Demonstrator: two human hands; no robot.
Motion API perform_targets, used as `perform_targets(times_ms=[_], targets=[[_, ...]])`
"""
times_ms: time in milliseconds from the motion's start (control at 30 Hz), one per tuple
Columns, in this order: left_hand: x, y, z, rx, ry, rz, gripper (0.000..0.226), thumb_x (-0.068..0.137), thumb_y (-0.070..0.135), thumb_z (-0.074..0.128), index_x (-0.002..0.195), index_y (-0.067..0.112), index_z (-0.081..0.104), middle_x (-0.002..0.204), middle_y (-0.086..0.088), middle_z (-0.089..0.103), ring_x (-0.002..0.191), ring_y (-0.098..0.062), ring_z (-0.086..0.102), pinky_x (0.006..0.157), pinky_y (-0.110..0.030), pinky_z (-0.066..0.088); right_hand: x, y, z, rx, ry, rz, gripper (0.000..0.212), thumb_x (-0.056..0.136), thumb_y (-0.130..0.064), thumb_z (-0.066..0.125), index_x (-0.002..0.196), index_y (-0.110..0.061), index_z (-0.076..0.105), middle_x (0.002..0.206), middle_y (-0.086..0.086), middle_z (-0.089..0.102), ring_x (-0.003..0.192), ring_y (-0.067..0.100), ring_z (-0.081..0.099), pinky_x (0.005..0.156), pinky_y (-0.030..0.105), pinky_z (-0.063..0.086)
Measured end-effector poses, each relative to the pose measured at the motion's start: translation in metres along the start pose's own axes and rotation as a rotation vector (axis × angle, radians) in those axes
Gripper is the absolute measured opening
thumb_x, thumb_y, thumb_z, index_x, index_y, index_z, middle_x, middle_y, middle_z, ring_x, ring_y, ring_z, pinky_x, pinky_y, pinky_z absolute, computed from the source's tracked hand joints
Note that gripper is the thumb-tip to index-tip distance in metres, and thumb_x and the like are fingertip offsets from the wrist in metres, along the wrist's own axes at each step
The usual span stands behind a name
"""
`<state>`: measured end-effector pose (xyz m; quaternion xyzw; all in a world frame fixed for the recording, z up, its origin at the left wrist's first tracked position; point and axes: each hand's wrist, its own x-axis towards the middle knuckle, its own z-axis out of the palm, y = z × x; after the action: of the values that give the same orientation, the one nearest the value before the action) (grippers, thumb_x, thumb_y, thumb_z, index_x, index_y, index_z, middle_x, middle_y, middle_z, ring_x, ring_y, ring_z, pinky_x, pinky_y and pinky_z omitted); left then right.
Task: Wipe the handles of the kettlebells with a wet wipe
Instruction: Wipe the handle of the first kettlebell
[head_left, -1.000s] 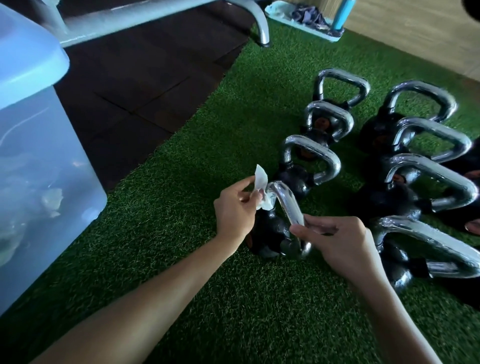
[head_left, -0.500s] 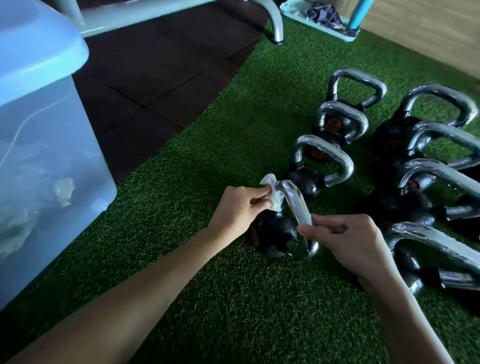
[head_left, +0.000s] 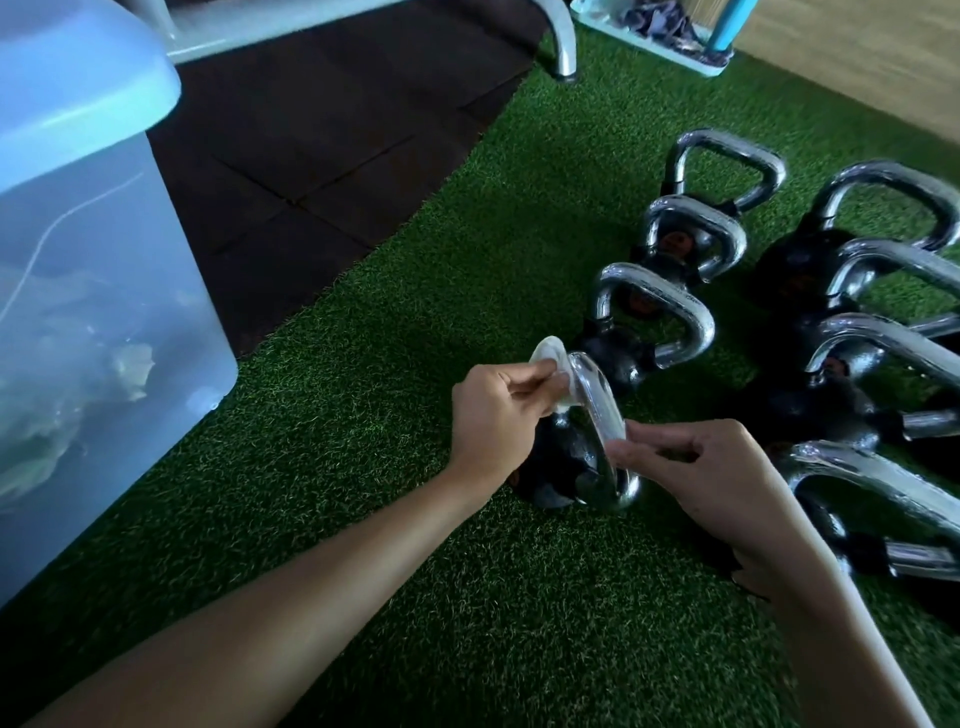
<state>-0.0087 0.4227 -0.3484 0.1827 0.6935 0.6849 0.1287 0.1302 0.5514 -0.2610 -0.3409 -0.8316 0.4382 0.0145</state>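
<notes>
A small black kettlebell (head_left: 558, 467) with a chrome handle (head_left: 597, 410) stands on the green turf in front of me. My left hand (head_left: 493, 415) pinches a white wet wipe (head_left: 550, 358) against the upper left bend of that handle. My right hand (head_left: 696, 473) grips the handle's lower right side with thumb and fingers. Several more black kettlebells with chrome handles stand in two rows behind and to the right, the closest (head_left: 654, 317) just beyond the wipe.
A translucent blue storage bin (head_left: 93, 291) with a lid stands at the left on the turf (head_left: 395, 571). Dark rubber tiles (head_left: 311, 145) lie beyond, with a metal bench leg (head_left: 563, 47). A light tray with a blue pole (head_left: 727, 26) sits at the top right.
My left hand has slid the wipe down onto the handle's upper bend, folding it against the chrome. The view has shifted slightly left; my right hand keeps its grip.
</notes>
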Motion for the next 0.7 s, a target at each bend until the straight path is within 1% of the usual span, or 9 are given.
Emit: perform_targets(times_ms=[100,200,267,400,467,533,567,600,700], targets=[[0.001,0.005,0.000,-0.033,-0.019,-0.022,0.034,0.085,0.017,0.081,0.115,0.003,0.074,0.105,-0.005,0.078,0.090,-0.011,0.077,0.084,-0.035,0.063,0.004,0.001,-0.007,-0.011,-0.071,-0.023,0.032,0.074,-0.046,0.082,0.104,-0.034,0.079,0.097,-0.026,0.074,0.087,-0.018,0.064,0.074,0.014,0.042],[0.011,0.008,-0.009,-0.033,-0.075,-0.018,0.035,0.083,0.019,0.083,0.113,0.004,0.075,0.106,-0.005,0.078,0.094,-0.013,0.076,0.087,-0.039,0.062,0.007,0.004,-0.007,0.035,-0.061,-0.035,0.035,0.070,-0.045,0.082,0.103,-0.032,0.080,0.095,-0.022,0.076,0.089,-0.013,0.066,0.076,0.015,0.042],[0.007,0.010,-0.011,0.003,-0.090,0.008,0.035,0.083,0.021,0.084,0.113,0.006,0.076,0.107,-0.003,0.078,0.094,-0.008,0.076,0.087,-0.033,0.061,0.008,0.006,-0.007,0.054,-0.062,-0.042,0.034,0.070,-0.042,0.083,0.102,-0.030,0.080,0.092,-0.018,0.077,0.088,-0.009,0.068,0.076,0.016,0.044],[-0.025,0.014,-0.003,0.059,-0.104,0.062,0.034,0.081,0.021,0.085,0.111,0.008,0.077,0.105,0.000,0.077,0.088,0.001,0.074,0.079,-0.018,0.059,0.009,0.006,-0.009,0.053,-0.109,-0.065,0.033,0.072,-0.037,0.084,0.104,-0.028,0.080,0.097,-0.016,0.077,0.090,-0.008,0.069,0.078,0.016,0.046],[-0.026,0.019,-0.001,0.053,-0.054,0.077,0.032,0.080,0.020,0.086,0.108,0.008,0.078,0.102,0.001,0.078,0.084,0.002,0.074,0.077,-0.016,0.059,0.009,0.006,-0.012,0.058,-0.149,-0.068,0.034,0.073,-0.039,0.082,0.105,-0.030,0.079,0.103,-0.018,0.076,0.100,-0.003,0.069,0.091,0.024,0.050],[-0.022,0.024,-0.002,0.036,0.002,0.088,0.030,0.078,0.020,0.088,0.105,0.009,0.079,0.097,0.002,0.079,0.082,0.000,0.075,0.077,-0.021,0.061,0.008,0.005,-0.014,0.024,-0.180,-0.082,0.032,0.075,-0.043,0.079,0.106,-0.037,0.078,0.107,-0.019,0.075,0.112,0.017,0.067,0.104,0.042,0.049],[-0.022,0.025,-0.002,0.024,0.010,0.094,0.028,0.078,0.020,0.088,0.103,0.010,0.080,0.094,0.003,0.079,0.081,-0.001,0.075,0.076,-0.024,0.062,0.007,0.005,-0.014,0.007,-0.193,-0.094,0.032,0.075,-0.045,0.078,0.107,-0.040,0.077,0.109,-0.020,0.074,0.115,0.023,0.065,0.106,0.049,0.047],[-0.026,0.024,-0.001,0.014,0.004,0.097,0.026,0.079,0.019,0.087,0.102,0.010,0.079,0.092,0.005,0.079,0.079,-0.002,0.075,0.074,-0.024,0.062,0.007,0.006,-0.015,0.004,-0.203,-0.104,0.031,0.076,-0.044,0.078,0.107,-0.041,0.077,0.110,-0.021,0.074,0.115,0.024,0.065,0.107,0.051,0.046],[-0.053,0.012,0.006,0.012,-0.073,0.091,0.023,0.084,0.016,0.083,0.104,0.007,0.077,0.090,0.006,0.077,0.075,-0.002,0.075,0.062,-0.023,0.062,0.005,0.007,-0.016,0.032,-0.213,-0.097,0.031,0.078,-0.038,0.077,0.109,-0.037,0.077,0.109,-0.022,0.074,0.109,0.004,0.066,0.108,0.042,0.045]])
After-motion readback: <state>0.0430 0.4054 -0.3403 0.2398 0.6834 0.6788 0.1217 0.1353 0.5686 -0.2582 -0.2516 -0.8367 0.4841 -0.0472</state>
